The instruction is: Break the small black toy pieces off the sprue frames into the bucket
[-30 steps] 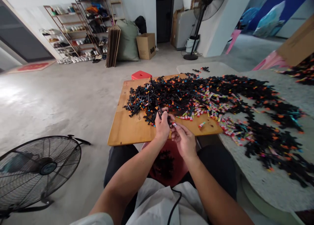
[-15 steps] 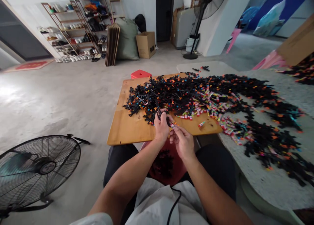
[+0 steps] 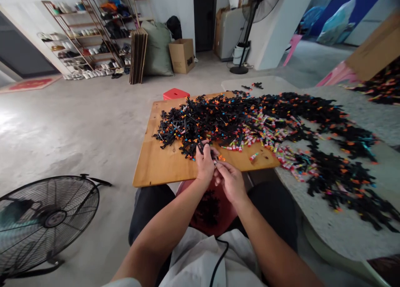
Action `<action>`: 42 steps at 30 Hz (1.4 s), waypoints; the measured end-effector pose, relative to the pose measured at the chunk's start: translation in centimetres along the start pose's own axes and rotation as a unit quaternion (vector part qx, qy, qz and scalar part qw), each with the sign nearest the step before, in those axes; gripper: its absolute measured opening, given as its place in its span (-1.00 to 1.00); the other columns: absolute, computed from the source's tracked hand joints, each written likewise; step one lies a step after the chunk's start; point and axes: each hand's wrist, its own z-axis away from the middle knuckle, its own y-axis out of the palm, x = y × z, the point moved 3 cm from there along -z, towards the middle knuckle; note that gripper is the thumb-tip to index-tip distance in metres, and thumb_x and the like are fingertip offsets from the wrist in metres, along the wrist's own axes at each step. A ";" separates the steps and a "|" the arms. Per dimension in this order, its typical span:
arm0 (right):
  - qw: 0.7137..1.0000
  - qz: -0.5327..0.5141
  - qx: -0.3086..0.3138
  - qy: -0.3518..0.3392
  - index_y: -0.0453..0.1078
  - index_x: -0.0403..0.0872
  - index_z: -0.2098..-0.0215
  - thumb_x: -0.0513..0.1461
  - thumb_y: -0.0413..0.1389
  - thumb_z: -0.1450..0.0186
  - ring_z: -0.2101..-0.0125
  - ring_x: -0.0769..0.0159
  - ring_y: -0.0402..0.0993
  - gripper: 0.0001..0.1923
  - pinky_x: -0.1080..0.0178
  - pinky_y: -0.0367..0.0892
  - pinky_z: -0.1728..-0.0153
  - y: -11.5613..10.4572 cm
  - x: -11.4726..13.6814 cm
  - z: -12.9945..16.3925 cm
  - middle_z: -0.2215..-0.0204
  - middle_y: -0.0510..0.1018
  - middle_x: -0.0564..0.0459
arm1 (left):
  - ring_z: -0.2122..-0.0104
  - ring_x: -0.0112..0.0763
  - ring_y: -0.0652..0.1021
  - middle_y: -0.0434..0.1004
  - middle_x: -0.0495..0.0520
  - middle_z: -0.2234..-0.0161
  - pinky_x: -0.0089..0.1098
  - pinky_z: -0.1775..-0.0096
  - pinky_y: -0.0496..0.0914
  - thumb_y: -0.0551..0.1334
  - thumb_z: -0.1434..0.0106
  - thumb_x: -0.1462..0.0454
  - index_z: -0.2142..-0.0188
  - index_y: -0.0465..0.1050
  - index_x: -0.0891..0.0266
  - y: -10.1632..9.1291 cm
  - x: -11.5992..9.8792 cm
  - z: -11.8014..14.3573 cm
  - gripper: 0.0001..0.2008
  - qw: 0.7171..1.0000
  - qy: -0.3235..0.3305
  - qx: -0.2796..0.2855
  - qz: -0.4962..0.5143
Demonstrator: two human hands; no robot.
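- Below, between the person's dark-trousered legs, a red basin (image 3: 223,212) is holding dark pieces.
- The left hand (image 3: 205,164), mostly closed, is gripping a black piece (image 3: 201,146) over the board's near edge.
- Just beside it, the right hand (image 3: 231,182) is pinching a small pale bit (image 3: 215,163) between thumb and forefinger, its other fingers curling in; the bit is showing too small to make out fully.
- One loose tube (image 3: 254,157) is lying near the right near corner of the board (image 3: 165,166).
- More tubes (image 3: 265,126) are spreading across the board's right edge onto the speckled table (image 3: 337,232).
- A heap (image 3: 187,124) of black pieces with orange and blue bits is covering the board's far half and running on along the table.
- Past the board's far edge, a red stool (image 3: 176,94) is standing on the floor.
- Farther back, a carton (image 3: 181,55) is sitting beside a bulging sack (image 3: 156,49).
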 end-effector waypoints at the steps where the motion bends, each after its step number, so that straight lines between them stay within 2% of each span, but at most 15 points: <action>1: 1.000 0.021 -0.003 0.001 0.58 -0.08 0.19 0.06 0.37 -0.22 0.64 0.43 0.33 -0.59 0.33 0.31 0.61 -0.8 0.2 0.0 0.54 0.50 0.15 | 0.45 -0.41 0.53 0.55 0.00 0.36 -0.39 0.33 0.46 0.17 -0.46 0.05 -0.03 0.37 0.19 -0.2 0.2 -0.1 -0.69 1.000 0.007 0.011 -0.016; 4: 0.993 0.116 0.005 0.010 0.59 -0.09 0.14 0.06 0.33 -0.27 0.59 0.39 0.42 -0.59 0.31 0.36 0.54 -4.2 0.6 0.2 0.49 0.57 0.10 | 0.19 -0.32 0.61 0.62 0.15 0.09 -0.31 0.09 0.50 0.20 -0.46 0.04 -0.09 0.40 0.21 -1.7 0.3 -1.2 -0.63 0.994 0.070 0.002 -0.080; 7: 0.965 0.246 0.082 0.047 0.60 -0.10 0.13 0.03 0.28 -0.32 0.55 0.35 0.48 -0.62 0.31 0.37 0.50 -7.5 0.1 1.0 0.47 0.62 0.07 | 0.05 -0.26 0.59 0.59 0.20 0.02 -0.26 -0.04 0.46 0.20 -0.46 0.13 -0.08 0.44 0.22 -2.7 0.0 -3.4 -0.70 0.969 0.149 -0.016 -0.197; 9: 0.933 0.322 0.144 0.076 0.63 -0.08 0.16 -0.02 0.26 -0.31 0.53 0.32 0.49 -0.69 0.31 0.35 0.50 -8.6 -0.8 1.6 0.46 0.65 0.06 | 0.05 -0.23 0.57 0.61 0.18 0.08 -0.23 -0.08 0.44 0.22 -0.43 0.24 0.03 0.52 0.22 -1.7 0.2 -4.9 -0.81 0.928 0.201 0.070 -0.306; 12: 0.890 0.406 0.200 0.059 0.64 -0.04 0.32 -0.09 0.23 -0.31 0.49 0.29 0.50 -0.79 0.30 0.33 0.45 -9.0 -1.1 1.8 0.47 0.66 0.07 | 0.03 -0.18 0.55 0.62 0.19 0.10 -0.17 -0.13 0.41 0.21 -0.39 0.35 0.13 0.59 0.22 1.2 1.3 -6.0 -0.83 0.821 0.263 0.234 -0.450; 16: 0.869 0.489 0.066 -0.044 0.58 -0.01 0.37 -0.07 0.11 -0.39 0.45 0.20 0.53 -0.70 0.24 0.33 0.37 -10.6 2.1 -0.5 0.49 0.64 0.03 | 0.01 -0.10 0.50 0.59 0.29 0.04 -0.12 -0.08 0.41 0.18 -0.39 0.37 0.11 0.62 0.27 2.1 2.5 -6.9 -0.78 0.710 0.276 0.277 -0.585; 19: 0.800 0.579 -0.075 -0.140 0.61 -0.04 0.17 -0.14 0.05 -0.41 0.26 0.09 0.60 -0.71 0.17 0.39 0.20 -12.6 5.4 -3.4 0.27 0.71 -0.10 | -0.03 -0.11 0.49 0.59 0.26 -0.02 -0.15 -0.11 0.37 0.17 -0.37 0.38 0.08 0.63 0.25 0.4 2.6 -7.2 -0.74 0.645 0.300 0.355 -0.606; 23: 0.727 0.658 -0.040 -0.193 0.61 -0.06 0.02 -0.21 0.01 -0.45 0.05 0.05 0.58 -0.67 0.14 0.37 -0.01 -11.6 6.6 -7.2 0.05 0.69 -0.16 | -0.22 -0.07 0.40 0.52 0.24 -0.21 -0.12 -0.27 0.24 0.23 -0.33 0.36 -0.14 0.57 0.25 -2.0 2.0 -7.4 -0.60 0.575 0.341 0.439 -0.600; 27: 0.661 0.735 0.031 -0.149 0.57 -0.04 -0.11 -0.24 0.00 -0.49 0.00 0.08 0.57 -0.64 0.17 0.36 -0.02 -7.3 5.4 -9.7 -0.05 0.66 -0.16 | -0.19 -0.08 0.43 0.58 0.26 -0.14 -0.12 -0.27 0.22 0.22 -0.35 0.35 -0.13 0.58 0.27 -2.2 1.7 -7.9 -0.63 0.552 0.340 0.454 -0.612; 31: 0.630 0.767 0.049 -0.109 0.59 -0.13 0.03 -0.26 0.02 -0.49 0.06 0.06 0.60 -0.71 0.16 0.35 0.03 -5.0 4.8 -11.1 0.06 0.68 -0.26 | -0.13 -0.13 0.47 0.62 0.24 -0.06 -0.11 -0.27 0.24 0.16 -0.43 0.35 -0.04 0.61 0.25 -1.8 1.2 -8.2 -0.71 0.595 0.373 0.431 -0.567; 33: 0.662 0.738 0.036 -0.124 0.59 -0.12 0.11 -0.25 0.05 -0.47 0.11 0.08 0.61 -0.75 0.17 0.36 0.06 -4.9 4.8 -11.3 0.12 0.69 -0.24 | -0.08 -0.16 0.50 0.62 0.22 -0.01 -0.12 -0.25 0.28 0.14 -0.45 0.33 0.01 0.61 0.24 -2.1 0.6 -8.1 -0.73 0.644 0.394 0.395 -0.523; 34: 0.702 0.699 0.024 -0.134 0.58 -0.10 0.15 -0.23 0.07 -0.46 0.16 0.11 0.61 -0.78 0.18 0.38 0.09 -4.9 4.8 -11.2 0.17 0.69 -0.20 | -0.05 -0.18 0.52 0.63 0.22 0.02 -0.14 -0.22 0.32 0.15 -0.45 0.32 0.03 0.61 0.24 -2.4 0.3 -7.8 -0.75 0.671 0.397 0.377 -0.499; 38: 0.929 0.349 0.012 -0.121 0.47 -0.03 0.27 -0.07 0.16 -0.36 0.54 0.32 0.43 -0.80 0.28 0.36 0.43 -4.9 4.0 -9.2 0.50 0.57 0.10 | 0.12 -0.27 0.59 0.62 0.15 0.16 -0.27 -0.04 0.46 0.20 -0.42 0.30 0.07 0.59 0.21 -3.5 -0.7 -6.1 -0.81 0.772 0.360 0.316 -0.417; 40: 0.978 0.184 0.041 -0.090 0.41 -0.01 0.28 -0.03 0.20 -0.31 0.65 0.39 0.30 -0.78 0.32 0.27 0.58 -4.2 3.3 -7.6 0.57 0.49 0.20 | 0.17 -0.32 0.60 0.62 0.13 0.19 -0.33 0.02 0.48 0.21 -0.42 0.29 0.08 0.60 0.19 -3.6 -1.0 -5.1 -0.81 0.801 0.337 0.298 -0.395; 42: 0.990 0.101 0.060 -0.074 0.41 0.00 0.28 -0.04 0.26 -0.25 0.66 0.41 0.28 -0.76 0.34 0.23 0.62 -3.3 2.9 -6.1 0.59 0.47 0.22 | 0.19 -0.34 0.61 0.62 0.10 0.20 -0.36 0.06 0.48 0.22 -0.41 0.27 0.08 0.62 0.16 -3.5 -1.2 -4.2 -0.81 0.812 0.322 0.297 -0.385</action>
